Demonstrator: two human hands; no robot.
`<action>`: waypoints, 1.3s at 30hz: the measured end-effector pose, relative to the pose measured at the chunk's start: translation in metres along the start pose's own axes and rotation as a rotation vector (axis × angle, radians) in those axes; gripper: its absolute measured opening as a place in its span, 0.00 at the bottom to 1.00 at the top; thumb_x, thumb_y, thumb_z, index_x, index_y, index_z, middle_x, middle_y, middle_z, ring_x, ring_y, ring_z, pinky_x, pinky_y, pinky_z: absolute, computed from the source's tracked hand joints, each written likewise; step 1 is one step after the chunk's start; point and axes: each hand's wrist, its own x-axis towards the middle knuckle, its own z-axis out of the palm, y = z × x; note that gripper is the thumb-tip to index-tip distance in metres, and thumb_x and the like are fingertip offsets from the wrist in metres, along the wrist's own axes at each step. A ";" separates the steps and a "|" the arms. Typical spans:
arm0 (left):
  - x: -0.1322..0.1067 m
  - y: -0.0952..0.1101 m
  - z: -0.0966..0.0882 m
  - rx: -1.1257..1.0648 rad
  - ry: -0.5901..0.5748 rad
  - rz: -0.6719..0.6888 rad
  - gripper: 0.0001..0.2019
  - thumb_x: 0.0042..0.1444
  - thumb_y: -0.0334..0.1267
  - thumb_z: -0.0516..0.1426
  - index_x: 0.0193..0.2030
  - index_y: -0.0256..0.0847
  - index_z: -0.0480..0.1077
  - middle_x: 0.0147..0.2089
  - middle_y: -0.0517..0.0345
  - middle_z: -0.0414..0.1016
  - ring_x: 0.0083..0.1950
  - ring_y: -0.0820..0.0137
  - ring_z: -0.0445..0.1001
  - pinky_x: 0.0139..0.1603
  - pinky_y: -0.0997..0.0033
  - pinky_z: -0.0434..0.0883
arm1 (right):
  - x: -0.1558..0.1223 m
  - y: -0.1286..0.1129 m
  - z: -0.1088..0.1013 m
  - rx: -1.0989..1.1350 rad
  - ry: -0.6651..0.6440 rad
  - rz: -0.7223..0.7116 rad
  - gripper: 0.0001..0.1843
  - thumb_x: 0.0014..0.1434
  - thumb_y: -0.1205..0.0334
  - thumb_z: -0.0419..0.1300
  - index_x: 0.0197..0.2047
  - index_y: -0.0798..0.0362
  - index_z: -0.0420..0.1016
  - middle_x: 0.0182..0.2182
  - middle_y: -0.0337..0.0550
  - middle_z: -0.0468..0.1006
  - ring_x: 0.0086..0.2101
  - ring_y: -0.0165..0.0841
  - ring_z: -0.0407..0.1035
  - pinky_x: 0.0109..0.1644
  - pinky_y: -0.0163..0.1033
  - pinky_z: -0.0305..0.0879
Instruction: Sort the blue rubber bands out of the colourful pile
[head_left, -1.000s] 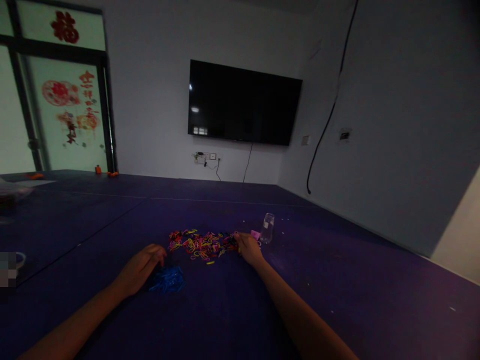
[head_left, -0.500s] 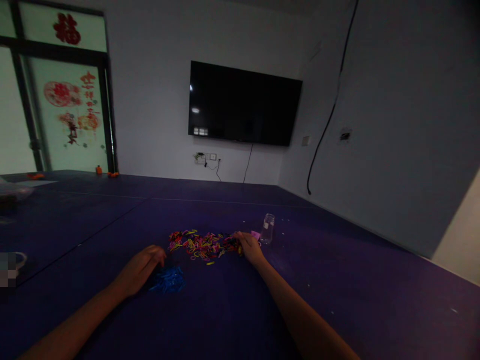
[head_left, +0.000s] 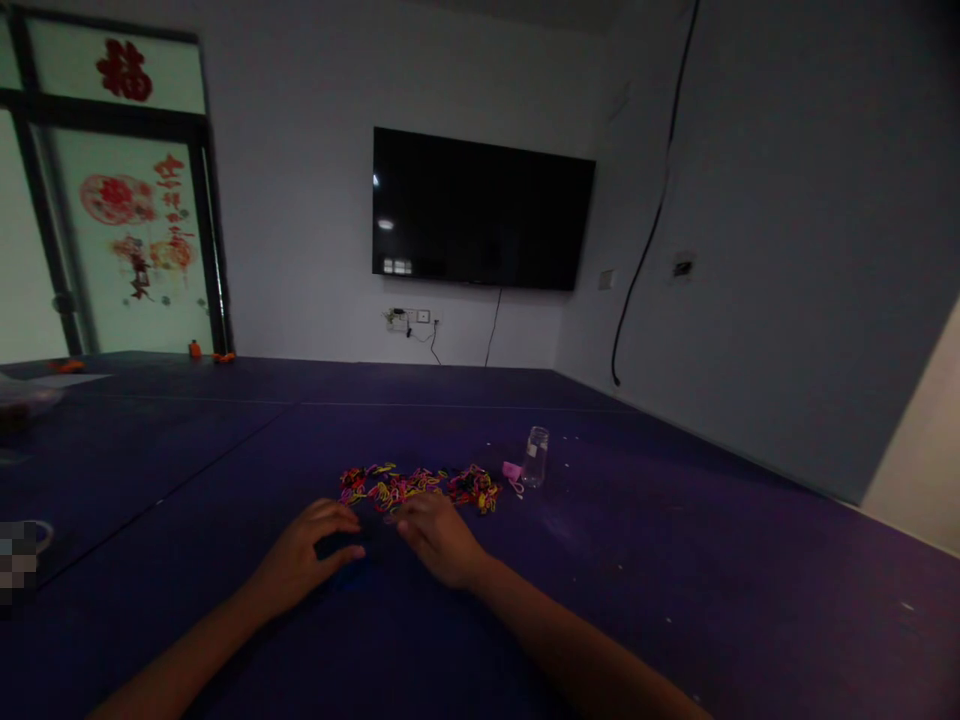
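Small coloured rubber bands (head_left: 472, 486), in red, pink, yellow and black, lie in a loose spread on the purple surface (head_left: 600, 560). My left hand (head_left: 307, 555) is at the near left of them, thumb and fingers apart, over a pile of thin blue pieces (head_left: 346, 576) that it mostly hides. My right hand (head_left: 442, 545) is at the near edge of the coloured bands. Its fingers are bent together and point left; what lies between the fingertips cannot be made out.
A clear plastic bottle (head_left: 535, 457) stands right of the bands, beside a small pink piece (head_left: 511, 470). A pale bag (head_left: 30, 395) lies at the far left. Small orange objects (head_left: 196, 349) sit near the door, and a television (head_left: 480, 210) hangs on the wall.
My right hand has moved left and nearer, away from the right end of the coloured bands. The left hand has shifted right over the blue pile, its thumb spreading from the fingers.
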 end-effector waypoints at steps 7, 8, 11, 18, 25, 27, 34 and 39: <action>-0.001 0.000 0.013 -0.054 0.056 0.044 0.09 0.54 0.45 0.57 0.30 0.43 0.73 0.38 0.56 0.76 0.42 0.67 0.72 0.44 0.65 0.70 | 0.000 -0.028 0.010 0.003 -0.124 -0.103 0.17 0.65 0.60 0.46 0.53 0.50 0.69 0.48 0.44 0.74 0.48 0.34 0.64 0.53 0.42 0.56; -0.001 -0.001 0.014 -0.057 0.055 0.045 0.08 0.54 0.44 0.57 0.30 0.43 0.73 0.37 0.56 0.75 0.42 0.67 0.72 0.44 0.65 0.70 | 0.000 -0.028 0.009 0.003 -0.134 -0.114 0.17 0.66 0.60 0.46 0.54 0.50 0.68 0.48 0.44 0.73 0.48 0.34 0.64 0.53 0.42 0.56; 0.000 -0.002 0.013 -0.047 0.041 0.040 0.07 0.55 0.40 0.55 0.29 0.43 0.72 0.37 0.57 0.75 0.42 0.67 0.72 0.44 0.65 0.70 | 0.000 -0.026 0.007 0.020 -0.131 -0.145 0.18 0.66 0.59 0.45 0.54 0.51 0.68 0.48 0.44 0.74 0.48 0.34 0.65 0.52 0.41 0.57; 0.000 -0.005 -0.004 0.096 0.018 0.066 0.05 0.50 0.32 0.53 0.25 0.42 0.69 0.39 0.54 0.76 0.43 0.65 0.72 0.45 0.63 0.70 | -0.005 0.027 -0.017 -0.219 0.194 0.288 0.21 0.67 0.59 0.42 0.38 0.54 0.75 0.36 0.48 0.77 0.41 0.36 0.67 0.51 0.43 0.55; 0.000 -0.007 -0.013 0.088 -0.055 -0.002 0.05 0.45 0.30 0.52 0.24 0.42 0.67 0.38 0.54 0.76 0.43 0.62 0.72 0.45 0.62 0.69 | -0.029 0.095 -0.033 -0.159 0.208 0.489 0.27 0.68 0.52 0.36 0.54 0.52 0.70 0.46 0.47 0.76 0.49 0.36 0.66 0.54 0.43 0.55; 0.000 -0.006 -0.014 0.072 -0.071 0.000 0.06 0.48 0.32 0.52 0.24 0.42 0.68 0.38 0.53 0.76 0.43 0.62 0.71 0.45 0.62 0.68 | -0.031 0.102 -0.030 -0.117 0.184 0.483 0.28 0.68 0.51 0.34 0.57 0.51 0.67 0.48 0.46 0.75 0.50 0.35 0.66 0.55 0.43 0.56; 0.000 -0.008 -0.015 0.040 -0.084 0.036 0.14 0.58 0.40 0.48 0.26 0.42 0.69 0.38 0.53 0.75 0.42 0.64 0.71 0.46 0.64 0.67 | -0.029 0.105 -0.028 -0.204 0.129 0.557 0.27 0.68 0.52 0.35 0.55 0.54 0.70 0.47 0.48 0.76 0.48 0.36 0.68 0.53 0.40 0.57; 0.001 -0.013 -0.014 0.047 -0.060 0.062 0.17 0.61 0.41 0.45 0.26 0.41 0.69 0.37 0.54 0.75 0.41 0.65 0.71 0.45 0.65 0.68 | -0.028 0.105 -0.031 -0.288 0.101 0.596 0.28 0.68 0.52 0.37 0.44 0.55 0.75 0.39 0.50 0.78 0.43 0.37 0.71 0.47 0.37 0.60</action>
